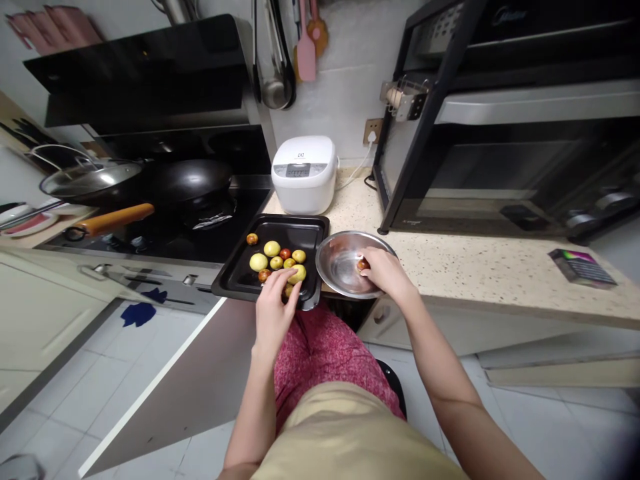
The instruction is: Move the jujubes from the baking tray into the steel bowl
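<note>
A black baking tray (235,277) lies at the counter's front edge, with several yellow-green and red-brown jujubes scattered on it. My left hand (276,303) reaches over its near right part, thumb and fingers closed about a large yellow-green jujube (299,273). Part of another fruit shows beneath that hand. To the tray's right stands a shiny metal bowl (333,270). Inside it, my right hand (383,270) pinches a red-brown jujube (362,265). The hand covers the right part of the bowl.
Behind the tray is a white rice cooker (304,177). On the left, a wok (187,180) and a lidded pan (95,180) sit on the stove. A rack with an oven (500,173) stands right; a small box (583,268) lies before it. Below, a cabinet door (175,380) hangs open.
</note>
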`<state>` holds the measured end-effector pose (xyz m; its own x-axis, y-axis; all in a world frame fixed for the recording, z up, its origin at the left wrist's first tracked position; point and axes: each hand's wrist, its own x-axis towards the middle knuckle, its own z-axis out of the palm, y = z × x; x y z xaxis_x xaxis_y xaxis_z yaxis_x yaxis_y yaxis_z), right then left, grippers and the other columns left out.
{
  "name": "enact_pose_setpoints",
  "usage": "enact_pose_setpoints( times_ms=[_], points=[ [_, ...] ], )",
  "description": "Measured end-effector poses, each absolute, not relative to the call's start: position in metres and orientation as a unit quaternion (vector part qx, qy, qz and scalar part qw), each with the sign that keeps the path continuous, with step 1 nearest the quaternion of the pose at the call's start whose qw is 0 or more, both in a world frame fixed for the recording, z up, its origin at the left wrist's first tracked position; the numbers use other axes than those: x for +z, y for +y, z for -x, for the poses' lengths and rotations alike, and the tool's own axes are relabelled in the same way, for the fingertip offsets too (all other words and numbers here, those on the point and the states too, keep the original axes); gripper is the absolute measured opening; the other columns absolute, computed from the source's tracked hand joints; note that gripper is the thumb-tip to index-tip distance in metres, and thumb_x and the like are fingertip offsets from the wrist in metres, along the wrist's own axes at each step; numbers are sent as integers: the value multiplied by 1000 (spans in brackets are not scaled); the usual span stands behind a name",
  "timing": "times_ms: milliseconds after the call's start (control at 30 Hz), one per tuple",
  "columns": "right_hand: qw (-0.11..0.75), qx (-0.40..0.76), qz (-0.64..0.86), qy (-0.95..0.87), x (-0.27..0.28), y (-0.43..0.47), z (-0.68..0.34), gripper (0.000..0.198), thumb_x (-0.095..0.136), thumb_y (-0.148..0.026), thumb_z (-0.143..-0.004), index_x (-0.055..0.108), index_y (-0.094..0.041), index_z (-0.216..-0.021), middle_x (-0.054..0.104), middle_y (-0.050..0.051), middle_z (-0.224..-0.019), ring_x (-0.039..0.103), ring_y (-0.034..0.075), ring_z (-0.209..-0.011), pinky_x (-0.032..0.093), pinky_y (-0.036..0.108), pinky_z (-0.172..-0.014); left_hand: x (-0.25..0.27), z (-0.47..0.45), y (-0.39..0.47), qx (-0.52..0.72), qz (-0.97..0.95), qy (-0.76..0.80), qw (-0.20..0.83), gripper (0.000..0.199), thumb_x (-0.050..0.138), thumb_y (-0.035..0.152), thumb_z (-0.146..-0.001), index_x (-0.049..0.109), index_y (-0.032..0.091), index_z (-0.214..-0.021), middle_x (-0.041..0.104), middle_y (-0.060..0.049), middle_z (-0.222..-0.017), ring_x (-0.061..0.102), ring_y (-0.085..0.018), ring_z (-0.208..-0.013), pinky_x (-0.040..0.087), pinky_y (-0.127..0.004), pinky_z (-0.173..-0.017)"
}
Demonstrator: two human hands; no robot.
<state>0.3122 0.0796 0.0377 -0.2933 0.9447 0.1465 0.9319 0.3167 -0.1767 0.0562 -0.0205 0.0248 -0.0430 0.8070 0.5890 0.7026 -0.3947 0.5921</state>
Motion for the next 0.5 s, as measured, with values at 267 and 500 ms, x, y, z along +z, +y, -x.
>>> enact_pose_setpoints(
  times_ms=[267, 500],
  points=[
    [231, 21, 541, -809, 34, 56, -317, 22, 57, -14, -94, 69, -17, -112, 72, 11, -108, 69, 27, -101, 54, 39, -83, 28, -34, -23, 230, -696, 679, 48, 26, 63, 34, -100, 69, 21, -122, 75, -8, -117, 72, -28, -107, 55, -37, -91],
    [414, 24, 419, -808, 17, 14, -310, 21, 52, -20, -103, 71, -19, -112, 75, 10, -114, 69, 26, -111, 56, 44, -97, 23, -38, -20, 232, -683, 692, 37, 24, 68, 36, -97, 71, 22, -116, 79, -8, -108, 74, -27, -96, 53, -34, -80]
  ],
)
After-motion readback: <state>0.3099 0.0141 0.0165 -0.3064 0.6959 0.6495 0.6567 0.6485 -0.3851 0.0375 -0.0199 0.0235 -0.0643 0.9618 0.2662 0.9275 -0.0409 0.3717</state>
